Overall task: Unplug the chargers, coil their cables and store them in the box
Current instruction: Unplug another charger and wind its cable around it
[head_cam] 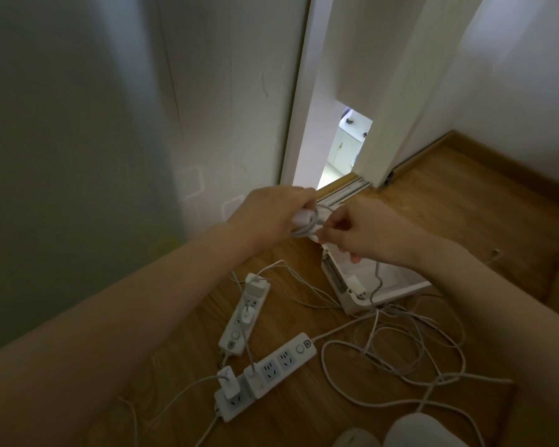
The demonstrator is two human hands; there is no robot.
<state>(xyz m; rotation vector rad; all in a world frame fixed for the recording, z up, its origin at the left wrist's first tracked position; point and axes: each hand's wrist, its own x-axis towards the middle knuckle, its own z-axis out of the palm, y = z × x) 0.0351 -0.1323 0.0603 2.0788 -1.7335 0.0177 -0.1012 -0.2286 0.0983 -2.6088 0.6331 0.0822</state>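
We can read no brand or label: the small marks beside the round buttons on the two power strips are too blurred to make out.

Our left hand (271, 214) reaches forward with its back up, fingers curled round a white held charger (302, 217) and the loops of its coiled cable (305, 230). Our right hand (355, 232) meets it from the right, thumb and forefinger pinching the coiled cable just beside the loops, the other fingers bent below. Both hands hang above the far left corner of the open white box (347, 295), which sits on the wooden floor (465, 221) with a boxed charger (355, 283) lying inside.

Nearer and to the left, the far strip (236, 333) carries a square charger (257, 285) at its far end. The near strip (284, 359) has a plugged charger (228, 383) at its near end. Loose white cables (400, 346) tangle on the floor to the right of the strips.
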